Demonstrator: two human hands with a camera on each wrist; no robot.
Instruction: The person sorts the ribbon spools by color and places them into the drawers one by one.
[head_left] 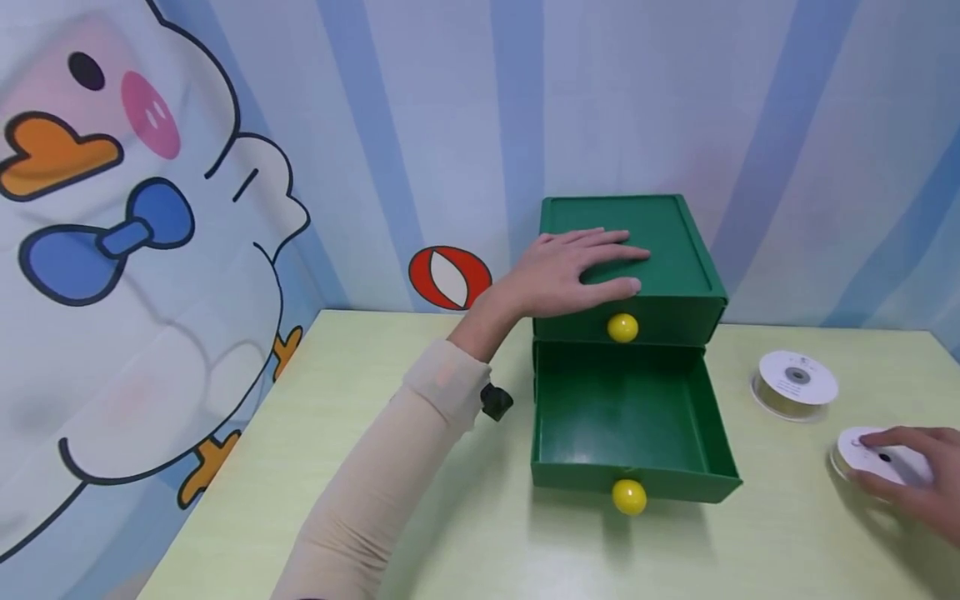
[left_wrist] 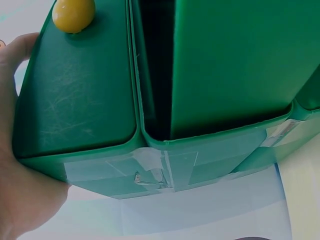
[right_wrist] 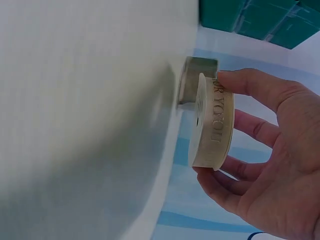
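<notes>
A: Nearest us is a pale beige fabric sleeve (head_left: pixel 397 450), lower left of centre; our left hand (head_left: pixel 573 271) rests, fingers extended, on the green plastic drawer cabinet (head_left: pixel 667 242).
B: And our right hand (head_left: pixel 918 479)?
A: Clamped on a round, white-sided ribbon spool (head_left: pixel 896 467) at the frame's right edge, axis roughly upright.
B: So from that hand, the pulled-out green plastic drawer (head_left: pixel 622 417) lies leftward, though our left hand is nearer it.
</notes>
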